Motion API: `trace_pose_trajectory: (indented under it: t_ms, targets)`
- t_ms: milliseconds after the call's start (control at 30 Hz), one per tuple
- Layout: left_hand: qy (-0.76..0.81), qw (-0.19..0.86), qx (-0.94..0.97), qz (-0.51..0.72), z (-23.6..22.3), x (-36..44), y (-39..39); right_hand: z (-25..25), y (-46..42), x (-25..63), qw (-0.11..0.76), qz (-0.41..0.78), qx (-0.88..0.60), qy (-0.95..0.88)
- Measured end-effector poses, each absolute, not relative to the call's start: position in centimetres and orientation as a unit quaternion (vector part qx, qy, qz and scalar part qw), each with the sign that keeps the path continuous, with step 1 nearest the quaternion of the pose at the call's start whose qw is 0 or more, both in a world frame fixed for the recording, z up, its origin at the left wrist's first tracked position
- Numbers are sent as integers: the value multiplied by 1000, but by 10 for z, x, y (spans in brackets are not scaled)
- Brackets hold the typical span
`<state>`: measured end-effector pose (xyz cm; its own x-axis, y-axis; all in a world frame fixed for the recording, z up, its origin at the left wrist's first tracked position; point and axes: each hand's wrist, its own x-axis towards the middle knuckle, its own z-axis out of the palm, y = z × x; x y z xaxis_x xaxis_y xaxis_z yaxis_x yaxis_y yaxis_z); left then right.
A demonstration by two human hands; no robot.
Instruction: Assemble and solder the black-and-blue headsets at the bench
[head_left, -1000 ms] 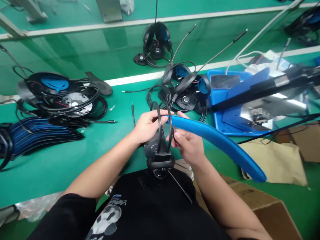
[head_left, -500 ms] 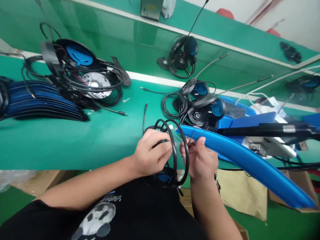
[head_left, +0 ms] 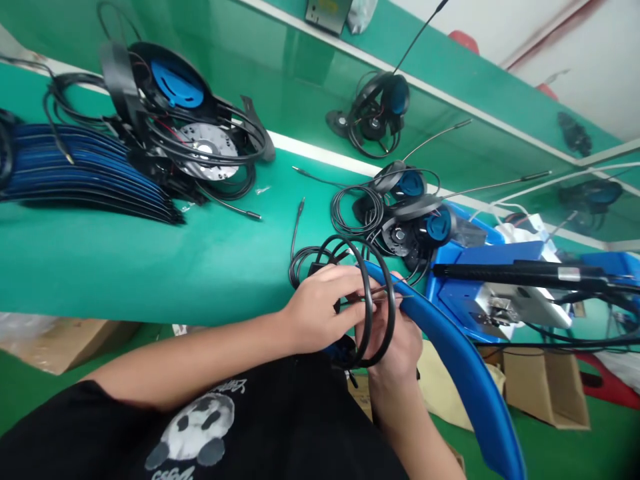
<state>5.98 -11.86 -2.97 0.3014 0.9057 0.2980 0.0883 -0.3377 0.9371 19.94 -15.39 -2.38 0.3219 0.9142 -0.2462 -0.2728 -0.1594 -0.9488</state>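
At the near edge of the glossy green counter (head_left: pixel 150 267), the left hand's (head_left: pixel 320 310) fingers curl closed around a looped, smooth black rubbery headset band (head_left: pixel 369 313). The right hand's (head_left: pixel 395 347) fingers pinch a thin pale wire (head_left: pixel 385 291) just beside a long, curved, glossy blue strip (head_left: pixel 465 373).

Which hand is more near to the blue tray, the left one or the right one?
Right. The right hand is nearer, a little to the left of the tray in this view. The left hand is farther away, on the other side of the right hand.
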Motion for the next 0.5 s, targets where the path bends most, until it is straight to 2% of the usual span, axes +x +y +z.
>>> trace_pose_trajectory:
  t_ms: [233,500]
  targets:
    - [379,460,619,512,-28,58,-123,-13,-141,193,606,422,-599,-310]
    - [422,303,729,446,-32,31,-133,-13,-137,207,651,335,-607,-310]
